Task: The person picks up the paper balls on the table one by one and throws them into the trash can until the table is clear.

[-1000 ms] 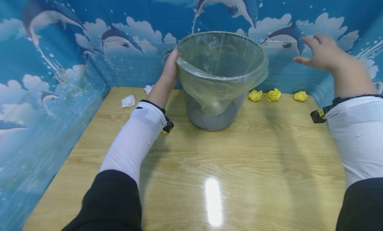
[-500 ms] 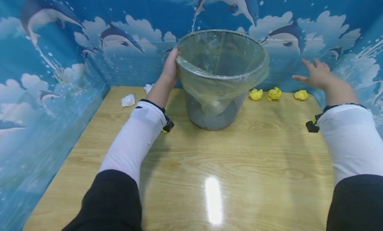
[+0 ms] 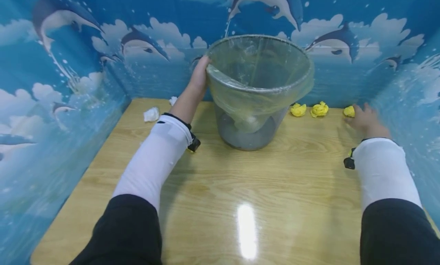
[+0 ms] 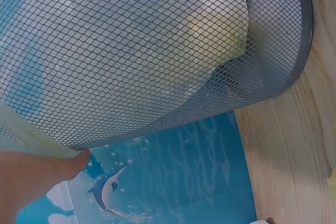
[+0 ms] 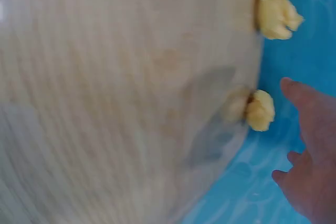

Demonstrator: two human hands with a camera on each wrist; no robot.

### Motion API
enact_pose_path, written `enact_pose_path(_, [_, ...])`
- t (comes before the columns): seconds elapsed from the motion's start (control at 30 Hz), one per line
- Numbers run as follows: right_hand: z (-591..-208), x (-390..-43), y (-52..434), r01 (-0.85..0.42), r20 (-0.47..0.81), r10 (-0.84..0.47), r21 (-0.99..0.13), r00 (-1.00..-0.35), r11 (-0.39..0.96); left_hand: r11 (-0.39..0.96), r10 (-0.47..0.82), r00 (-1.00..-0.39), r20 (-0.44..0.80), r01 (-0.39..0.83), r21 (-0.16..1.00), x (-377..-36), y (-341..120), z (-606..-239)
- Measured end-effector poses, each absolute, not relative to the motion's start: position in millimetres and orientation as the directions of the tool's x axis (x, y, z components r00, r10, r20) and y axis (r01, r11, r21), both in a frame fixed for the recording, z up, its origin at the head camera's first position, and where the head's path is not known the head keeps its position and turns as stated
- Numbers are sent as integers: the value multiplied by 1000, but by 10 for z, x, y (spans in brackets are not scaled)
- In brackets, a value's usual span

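My left hand (image 3: 199, 76) grips the left side of the rim of a grey mesh wastebasket (image 3: 245, 137). A thin, translucent yellowish bag (image 3: 237, 100) lines it and folds over the rim. Through the mesh in the left wrist view, a blurry yellow and white shape (image 4: 215, 35) shows low inside the bag. At the far right, my right hand (image 3: 368, 121) is beside a crumpled yellow paper ball (image 3: 349, 111). The right wrist view has its fingers spread, with a gap between them and that paper ball (image 5: 260, 110).
Two more yellow paper balls (image 3: 298, 110) (image 3: 319, 109) lie along the table's back edge, right of the basket. White crumpled paper (image 3: 151, 114) sits at the back left, with another white piece (image 3: 173, 100) partly behind my left arm. A dolphin-print curtain (image 3: 154, 70) encloses the wooden table (image 3: 206, 204).
My right hand has come down from in front of the curtain to beside the rightmost yellow paper ball. My left hand keeps its hold on the wastebasket rim.
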State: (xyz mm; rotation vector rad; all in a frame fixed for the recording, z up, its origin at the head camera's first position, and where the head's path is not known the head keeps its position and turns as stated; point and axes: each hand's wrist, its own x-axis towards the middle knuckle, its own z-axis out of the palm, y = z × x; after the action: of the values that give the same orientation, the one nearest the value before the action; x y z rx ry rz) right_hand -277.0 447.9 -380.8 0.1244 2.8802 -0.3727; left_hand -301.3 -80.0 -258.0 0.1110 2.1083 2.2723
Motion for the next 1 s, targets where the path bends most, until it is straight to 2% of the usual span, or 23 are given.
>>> enact_pose_path(0.2, [-4027, -2690, 4455, 133, -312, 55, -235, -949, 963, -77, 106, -994, 14, 6, 997, -3038, -792, -2576])
enact_pose_path(0.43, [-4029, -2783, 4444, 150, -364, 45, -266, -930, 952, -72, 116, -993, 4, -5, 997, -3044, -831, -2532])
enact_pose_path(0.63, [-4075, -2900, 4413, 169, -378, 80, -208, -922, 963, -69, 142, -989, -29, -39, 997, -3023, -876, -2494])
enact_pose_path(0.8, [-4119, -2954, 4407, 160, -401, 81, -168, -912, 973, -76, 114, -993, -18, -26, 997, -3018, -877, -2508])
enact_pose_path(1.0, [-4044, -2846, 4343, 250, -334, 184, -166, -924, 954, -31, 136, -990, -34, -39, 999, -3003, -855, -2550])
